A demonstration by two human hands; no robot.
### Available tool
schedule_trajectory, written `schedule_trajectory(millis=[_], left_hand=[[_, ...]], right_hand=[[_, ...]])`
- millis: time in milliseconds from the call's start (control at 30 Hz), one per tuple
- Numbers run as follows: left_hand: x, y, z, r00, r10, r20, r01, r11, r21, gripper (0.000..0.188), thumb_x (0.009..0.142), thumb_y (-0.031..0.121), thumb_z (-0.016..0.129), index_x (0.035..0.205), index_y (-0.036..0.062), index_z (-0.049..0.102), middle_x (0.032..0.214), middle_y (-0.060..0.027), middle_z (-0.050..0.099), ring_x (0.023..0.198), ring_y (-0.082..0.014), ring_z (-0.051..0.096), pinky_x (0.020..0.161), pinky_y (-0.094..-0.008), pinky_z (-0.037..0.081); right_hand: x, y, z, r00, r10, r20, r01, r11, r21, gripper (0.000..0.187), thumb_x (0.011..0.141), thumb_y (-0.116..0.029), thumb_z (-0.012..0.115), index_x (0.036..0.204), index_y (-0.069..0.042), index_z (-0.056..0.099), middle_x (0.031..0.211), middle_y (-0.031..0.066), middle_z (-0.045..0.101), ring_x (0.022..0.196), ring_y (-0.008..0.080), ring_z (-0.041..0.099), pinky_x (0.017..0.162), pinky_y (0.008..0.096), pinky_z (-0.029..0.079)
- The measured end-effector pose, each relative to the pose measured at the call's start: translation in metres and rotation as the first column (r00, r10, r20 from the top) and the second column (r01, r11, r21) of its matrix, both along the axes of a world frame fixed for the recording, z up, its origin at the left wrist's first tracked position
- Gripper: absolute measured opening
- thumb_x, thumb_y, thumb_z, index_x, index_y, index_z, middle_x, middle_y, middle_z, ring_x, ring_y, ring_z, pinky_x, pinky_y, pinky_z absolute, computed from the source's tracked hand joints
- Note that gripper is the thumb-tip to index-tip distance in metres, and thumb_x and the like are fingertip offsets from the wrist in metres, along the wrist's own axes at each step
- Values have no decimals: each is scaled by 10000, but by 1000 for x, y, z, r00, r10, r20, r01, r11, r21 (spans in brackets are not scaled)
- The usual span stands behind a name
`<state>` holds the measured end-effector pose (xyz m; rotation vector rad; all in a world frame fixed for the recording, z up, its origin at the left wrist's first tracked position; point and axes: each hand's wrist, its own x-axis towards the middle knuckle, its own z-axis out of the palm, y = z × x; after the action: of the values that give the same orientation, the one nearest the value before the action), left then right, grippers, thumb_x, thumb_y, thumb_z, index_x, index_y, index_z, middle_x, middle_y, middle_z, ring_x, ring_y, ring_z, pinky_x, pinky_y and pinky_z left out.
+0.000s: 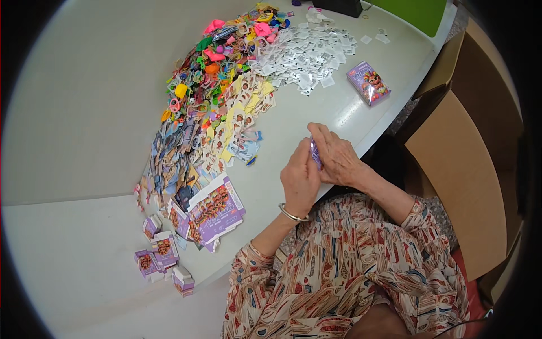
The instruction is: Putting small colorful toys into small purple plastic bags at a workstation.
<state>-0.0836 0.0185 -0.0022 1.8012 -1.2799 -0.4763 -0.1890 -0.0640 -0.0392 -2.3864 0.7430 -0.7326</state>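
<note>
Cream-and-red patterned fabric blouse (344, 254), near; left hand (301, 176) and right hand (337, 159) clasp a purple cardboard box (314, 153), apparently closing it; next calls for careful tucking.

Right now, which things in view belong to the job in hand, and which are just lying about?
Apparently part of the job:
mostly hidden purple item between left hand and right hand
purple box on the table
purple cartons
colourful trinkets
white packets

Probably just lying about:
crumpled white scrap
black object at the top edge
</note>
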Motion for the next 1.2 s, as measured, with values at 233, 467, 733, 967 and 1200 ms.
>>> schedule_trajectory(millis=[233,467,733,967,1200], left_hand=[[-3,-4,-10,979,23,204,6,990,-141,304,835,27,528,1136,-7,558,1009,-193,630,877,-369,621,751,-423,494],[10,-2,-8,988,-75,-138,75,997,-6,312,862,90,561,1163,10,541,1081,-200,608,979,-371,590,812,-408,480],[146,103,18,649,-52,759,-144,971,190,697,727,338,772,1306,68,495,1352,-239,442,1279,-397,395,1054,-462,315],[221,157,-15,813,-168,557,-91,909,407,749,611,370,831,1221,63,524,1310,-265,433,1234,-426,405,1040,-447,334],[235,138,-13,706,-222,672,-29,939,341,468,618,270,812,966,47,594,1008,-119,607,921,-320,543,785,-413,420]], right_hand=[[6,-4,-8,987,-11,158,12,1000,-5,595,714,-175,659,1220,-3,397,1008,203,511,832,383,597,657,440,511],[4,-6,0,993,-56,108,57,998,-7,622,704,-211,701,1212,-5,406,1019,183,520,843,376,604,663,433,518],[-13,-63,25,926,-378,-21,317,805,-501,824,716,-255,758,1368,14,329,1349,223,421,1212,381,446,978,466,385],[16,-1,16,994,-10,113,38,967,-251,852,664,-246,794,1344,32,363,1408,256,357,1265,440,373,1057,515,299],[45,52,-14,970,200,135,-190,978,-83,715,706,-359,747,1186,75,445,1213,251,469,1078,401,472,940,483,388]])
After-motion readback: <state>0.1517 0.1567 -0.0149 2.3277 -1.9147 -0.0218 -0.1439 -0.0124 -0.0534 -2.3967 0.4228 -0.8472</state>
